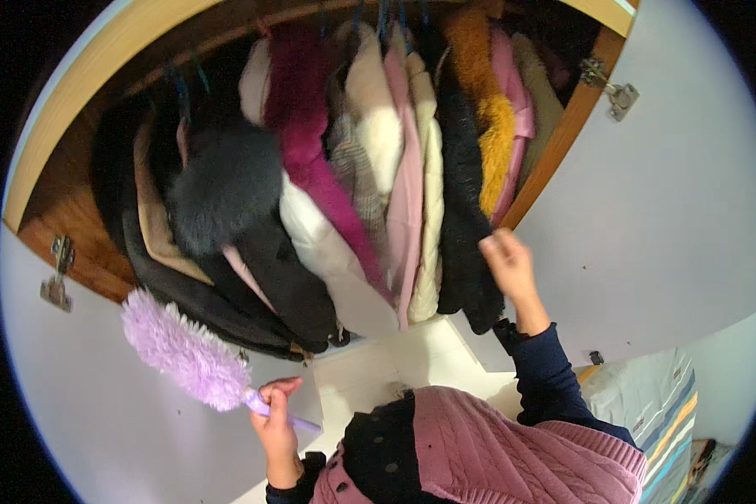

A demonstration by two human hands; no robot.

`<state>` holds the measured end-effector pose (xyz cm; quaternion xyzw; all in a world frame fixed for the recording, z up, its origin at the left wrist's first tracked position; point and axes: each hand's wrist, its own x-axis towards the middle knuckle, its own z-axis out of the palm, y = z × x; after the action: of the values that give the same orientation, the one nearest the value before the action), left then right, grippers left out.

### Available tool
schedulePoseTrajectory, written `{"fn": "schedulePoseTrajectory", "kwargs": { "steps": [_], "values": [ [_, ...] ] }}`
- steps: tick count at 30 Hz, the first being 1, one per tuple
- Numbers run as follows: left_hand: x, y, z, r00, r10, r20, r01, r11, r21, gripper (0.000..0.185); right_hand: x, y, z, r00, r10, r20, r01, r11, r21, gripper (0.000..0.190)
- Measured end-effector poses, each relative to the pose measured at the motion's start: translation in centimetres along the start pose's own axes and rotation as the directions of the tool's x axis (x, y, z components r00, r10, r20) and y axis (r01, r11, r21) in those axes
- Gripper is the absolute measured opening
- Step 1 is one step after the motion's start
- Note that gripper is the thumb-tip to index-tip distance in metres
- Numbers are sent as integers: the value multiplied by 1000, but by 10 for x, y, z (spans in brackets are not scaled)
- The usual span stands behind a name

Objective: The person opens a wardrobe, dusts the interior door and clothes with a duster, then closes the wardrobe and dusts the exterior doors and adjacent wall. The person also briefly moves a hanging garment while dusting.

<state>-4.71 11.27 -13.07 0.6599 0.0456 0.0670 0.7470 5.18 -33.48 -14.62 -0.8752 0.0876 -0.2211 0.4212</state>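
My left hand [274, 419] grips the purple handle of a fluffy lilac duster [186, 356]. The duster's head points up and left, in front of the left wardrobe door. My right hand [509, 261] is at the right edge of a black textured garment [463, 208] hanging in the open wardrobe. Its fingers are curled and blurred, so whether they pinch the cloth is unclear. Close by hang a mustard furry garment [496, 151], a cream quilted coat [425, 252] and a pink coat [405, 208].
Further left hang a magenta coat with a furry collar [299, 113], a white coat [327, 246] and a dark coat with a fur collar [227, 189]. The left door [120, 390] and right door [655, 208] stand open. A bed with striped cloth [661, 403] is at lower right.
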Motion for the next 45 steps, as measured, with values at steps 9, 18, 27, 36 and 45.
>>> {"fn": "schedulePoseTrajectory", "kwargs": {
  "steps": [9, 18, 27, 36, 45],
  "values": [
    [0, 0, -4, 998, 54, -25, -54, 999, 0, 20, 123, 24, 26, 841, -11, -540, 15, 1000, 4, 45],
    [-6, 10, -4, 997, -29, -71, 37, 993, 113, 22, 166, -2, 119, 935, 38, -353, -53, 998, -34, 40],
    [0, 18, 12, 999, -29, -23, 33, 988, 152, 21, 144, -35, 166, 914, -71, -400, 10, 988, -154, 60],
    [6, 14, 13, 999, -25, 20, 23, 991, 129, 18, 126, -45, 134, 813, -118, -571, 55, 990, -126, 45],
    [2, 11, 5, 998, 22, 52, -26, 997, 73, 16, 82, -46, 138, 869, -131, -477, 156, 988, 13, 36]
  ]
}}
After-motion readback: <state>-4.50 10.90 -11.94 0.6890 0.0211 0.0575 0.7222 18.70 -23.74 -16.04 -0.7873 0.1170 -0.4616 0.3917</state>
